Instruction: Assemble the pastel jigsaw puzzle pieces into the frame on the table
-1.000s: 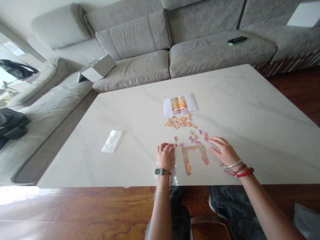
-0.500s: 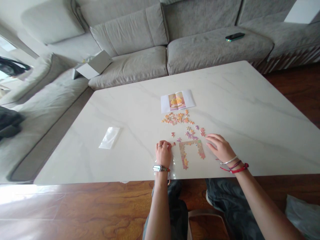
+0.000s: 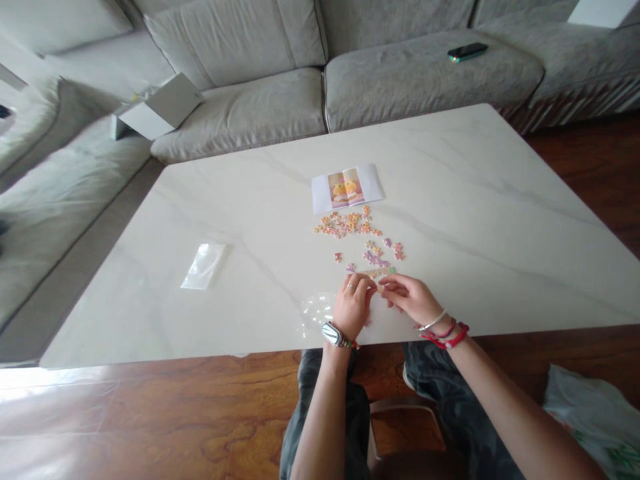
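Observation:
My left hand [image 3: 353, 303] and my right hand [image 3: 411, 300] meet near the front edge of the white marble table [image 3: 475, 200]. Their fingertips are pinched together on a small puzzle piece [image 3: 379, 288] between them. Both hands cover most of the partly assembled puzzle frame [image 3: 381, 272]; only its top strip shows. Just beyond lie a few scattered pieces [image 3: 376, 252] and a heap of loose pieces [image 3: 345, 225]. A reference picture sheet [image 3: 347, 187] lies behind the heap.
A clear plastic bag [image 3: 203, 265] lies on the table's left part. A grey corner sofa [image 3: 400, 87] wraps the far and left sides, carrying a phone [image 3: 467, 51] and an open white box [image 3: 155, 107]. A bag [image 3: 595, 413] sits on the wooden floor at the right.
Both hands moved inward from either side of the puzzle frame and now meet over it, pinched together. The view tilted down and shifted right.

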A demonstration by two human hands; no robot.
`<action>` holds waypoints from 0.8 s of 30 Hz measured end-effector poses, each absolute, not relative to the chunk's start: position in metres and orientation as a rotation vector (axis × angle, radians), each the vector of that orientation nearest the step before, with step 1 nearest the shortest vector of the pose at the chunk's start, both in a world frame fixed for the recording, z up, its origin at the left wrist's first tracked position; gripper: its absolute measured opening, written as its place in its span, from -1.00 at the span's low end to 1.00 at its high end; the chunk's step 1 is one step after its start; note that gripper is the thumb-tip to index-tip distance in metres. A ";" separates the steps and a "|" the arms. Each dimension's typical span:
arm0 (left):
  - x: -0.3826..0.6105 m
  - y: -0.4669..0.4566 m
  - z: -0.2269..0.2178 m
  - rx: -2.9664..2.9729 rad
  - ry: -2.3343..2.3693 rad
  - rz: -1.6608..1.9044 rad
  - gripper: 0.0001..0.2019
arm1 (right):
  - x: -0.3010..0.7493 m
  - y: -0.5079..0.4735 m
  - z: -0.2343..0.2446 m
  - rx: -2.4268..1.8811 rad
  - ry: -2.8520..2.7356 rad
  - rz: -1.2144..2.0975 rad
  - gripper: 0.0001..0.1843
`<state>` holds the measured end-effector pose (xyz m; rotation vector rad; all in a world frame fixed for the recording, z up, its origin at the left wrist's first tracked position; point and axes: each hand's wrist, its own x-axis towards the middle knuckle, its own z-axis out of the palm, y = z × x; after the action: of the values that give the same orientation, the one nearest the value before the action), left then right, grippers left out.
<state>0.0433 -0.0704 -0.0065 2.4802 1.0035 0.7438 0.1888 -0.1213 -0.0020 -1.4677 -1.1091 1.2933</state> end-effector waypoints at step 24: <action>-0.012 -0.060 -0.016 2.398 1.257 0.496 -0.81 | 0.172 -0.137 -0.008 -1.537 -1.196 1.590 -0.89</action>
<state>-0.0123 -0.0602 -0.0162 2.3975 1.2575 0.4959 0.1718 -0.1374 -0.0083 -1.5373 -1.1958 1.5902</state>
